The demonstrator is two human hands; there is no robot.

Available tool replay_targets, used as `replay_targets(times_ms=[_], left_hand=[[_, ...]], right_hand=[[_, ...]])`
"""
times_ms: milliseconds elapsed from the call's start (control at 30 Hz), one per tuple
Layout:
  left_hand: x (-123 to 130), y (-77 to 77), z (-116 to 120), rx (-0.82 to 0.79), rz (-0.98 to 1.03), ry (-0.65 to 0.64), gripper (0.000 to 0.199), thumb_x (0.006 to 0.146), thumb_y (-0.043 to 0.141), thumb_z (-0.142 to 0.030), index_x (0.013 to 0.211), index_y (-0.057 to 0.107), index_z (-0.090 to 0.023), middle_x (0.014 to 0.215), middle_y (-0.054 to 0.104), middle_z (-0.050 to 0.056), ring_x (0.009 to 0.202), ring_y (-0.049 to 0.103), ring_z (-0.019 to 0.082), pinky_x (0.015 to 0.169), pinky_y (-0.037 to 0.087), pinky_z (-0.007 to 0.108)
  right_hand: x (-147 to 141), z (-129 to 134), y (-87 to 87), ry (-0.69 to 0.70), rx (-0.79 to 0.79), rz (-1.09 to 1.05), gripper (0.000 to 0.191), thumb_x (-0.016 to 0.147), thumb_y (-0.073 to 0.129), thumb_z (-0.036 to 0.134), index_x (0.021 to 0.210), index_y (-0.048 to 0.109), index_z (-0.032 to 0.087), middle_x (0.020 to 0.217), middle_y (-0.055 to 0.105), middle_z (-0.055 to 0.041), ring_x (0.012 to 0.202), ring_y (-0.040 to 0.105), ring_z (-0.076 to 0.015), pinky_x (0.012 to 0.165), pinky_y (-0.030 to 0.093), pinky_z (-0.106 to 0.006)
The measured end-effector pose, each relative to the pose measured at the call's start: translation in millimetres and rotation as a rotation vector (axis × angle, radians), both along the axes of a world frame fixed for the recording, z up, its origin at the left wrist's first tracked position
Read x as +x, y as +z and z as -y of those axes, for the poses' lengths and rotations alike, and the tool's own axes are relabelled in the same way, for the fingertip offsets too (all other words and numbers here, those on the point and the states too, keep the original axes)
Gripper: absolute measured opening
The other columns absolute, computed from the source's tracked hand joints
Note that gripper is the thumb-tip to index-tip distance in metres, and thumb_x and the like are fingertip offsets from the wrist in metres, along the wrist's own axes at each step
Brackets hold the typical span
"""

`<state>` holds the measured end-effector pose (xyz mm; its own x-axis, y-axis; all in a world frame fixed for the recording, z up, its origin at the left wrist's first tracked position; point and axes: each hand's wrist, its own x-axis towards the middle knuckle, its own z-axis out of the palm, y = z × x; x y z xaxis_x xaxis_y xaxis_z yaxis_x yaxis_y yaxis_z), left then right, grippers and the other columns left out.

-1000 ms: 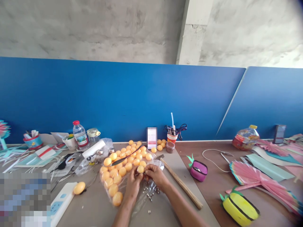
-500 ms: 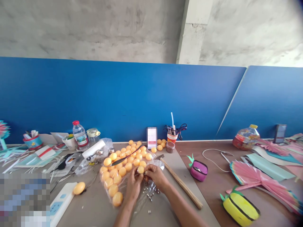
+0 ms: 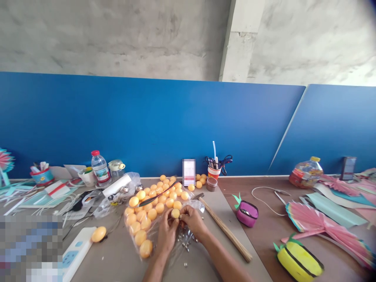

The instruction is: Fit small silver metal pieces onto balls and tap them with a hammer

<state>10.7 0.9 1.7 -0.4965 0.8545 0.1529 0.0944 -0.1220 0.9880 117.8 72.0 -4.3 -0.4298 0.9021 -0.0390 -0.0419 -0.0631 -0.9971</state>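
My left hand (image 3: pixel 167 232) is closed, its thumb and fingers pinching a yellow-orange ping-pong ball (image 3: pixel 175 213). My right hand (image 3: pixel 192 220) closes its fingertips at the ball's right side; whether it grips anything else there is hidden. Just left and beyond lies a clear plastic bag of several orange ping-pong balls (image 3: pixel 140 237), with a thin dark strip (image 3: pixel 157 197) across it. Beneath my hands, small shiny metal pieces (image 3: pixel 185 246) lie on and around crumpled clear plastic. One more metal piece (image 3: pixel 185 264) sits apart, nearer me.
Bundled thin sticks (image 3: pixel 226 229) lie to the right, past them a purple pouch (image 3: pixel 247 213) and a yellow pouch (image 3: pixel 299 260). A power strip (image 3: pixel 73 252) with an orange ball (image 3: pixel 98 234) is at left. Along the blue partition (image 3: pixel 147 125) stand a bottle (image 3: pixel 101 170) and a pen cup (image 3: pixel 214 172).
The ball has turned slightly between my fingers, and a dark spot at its left edge no longer shows. Both hands stay in nearly the same place. The view has shifted a little.
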Motion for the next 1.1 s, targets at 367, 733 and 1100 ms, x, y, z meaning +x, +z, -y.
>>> replay_targets(times_ms=[367, 733, 1100], left_hand=[[2, -1.8, -8, 0.01, 0.347, -0.097, 0.043, 0.068, 0.072, -0.044, 0.101, 0.061, -0.019, 0.1, 0.068, 0.01, 0.084, 0.067, 0.026, 0.08, 0.053, 0.042], [-1, -3.1, -10, 0.031, 0.532, -0.047, 0.042, 0.055, 0.082, -0.041, 0.085, 0.062, -0.02, 0.087, 0.064, 0.004, 0.07, 0.064, 0.02, 0.071, 0.055, 0.038], [0, -9.1, -11, 0.043, 0.46, -0.059, 0.043, 0.06, 0.08, -0.043, 0.092, 0.065, -0.019, 0.089, 0.064, 0.005, 0.072, 0.063, 0.019, 0.071, 0.056, 0.037]], right_hand=[[43, -12, 37.8, 0.303, -0.232, -0.306, 0.032, 0.061, 0.079, 0.03, 0.071, 0.051, 0.018, 0.055, 0.046, 0.009, 0.039, 0.029, -0.0017, 0.046, 0.021, -0.021], [77, -58, 14.2, -0.18, 0.191, 0.34, 0.004, 0.065, 0.057, 0.019, 0.062, 0.054, 0.019, 0.054, 0.055, 0.0016, 0.053, 0.047, -0.0138, 0.054, 0.034, -0.026], [79, -31, 31.9, 0.057, 0.392, 1.204, 0.021, 0.066, 0.058, 0.009, 0.08, 0.071, 0.018, 0.091, 0.073, -0.0105, 0.082, 0.066, -0.023, 0.062, 0.036, -0.027]])
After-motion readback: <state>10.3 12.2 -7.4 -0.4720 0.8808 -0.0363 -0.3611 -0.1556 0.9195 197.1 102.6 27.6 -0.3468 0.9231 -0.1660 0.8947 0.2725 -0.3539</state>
